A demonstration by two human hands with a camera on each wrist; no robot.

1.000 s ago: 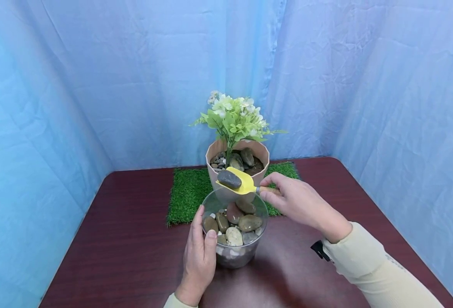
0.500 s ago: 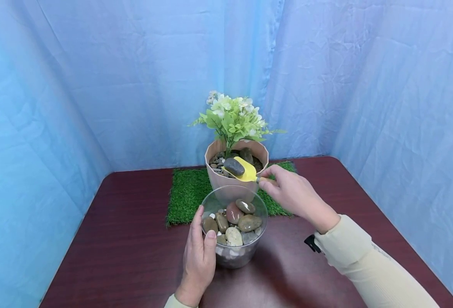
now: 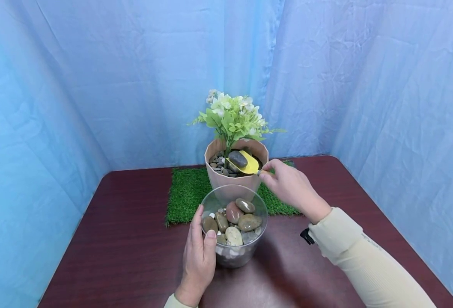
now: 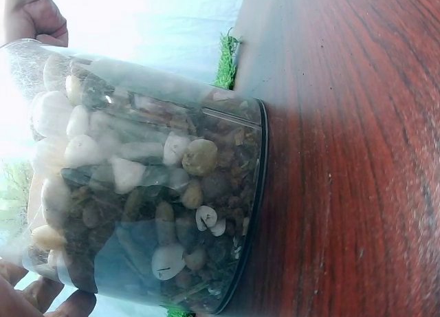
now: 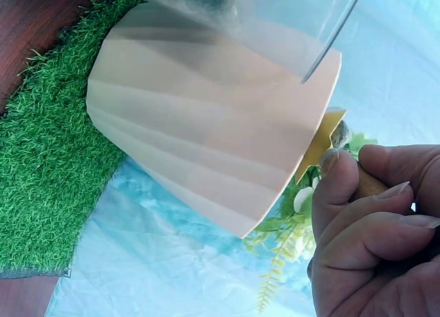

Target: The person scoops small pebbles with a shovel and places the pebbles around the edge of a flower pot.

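While your left hand (image 3: pixel 198 259) clasps the side of the clear container (image 3: pixel 235 259) of stones (image 3: pixel 234 236), a dark stone (image 3: pixel 238 159) lies at the mouth of the flowerpot (image 3: pixel 223 179) on the yellow scoop (image 3: pixel 252 164), whose handle (image 5: pixel 371 186) your right hand (image 3: pixel 293 187) pinches.

Bright, cool light fills the blue curtains (image 3: pixel 153 85) as a soft shadow falls on the desk (image 3: pixel 134 239) beside the clear jar (image 3: pixel 235 259); the left-wrist view looks hazy, its background washed out.
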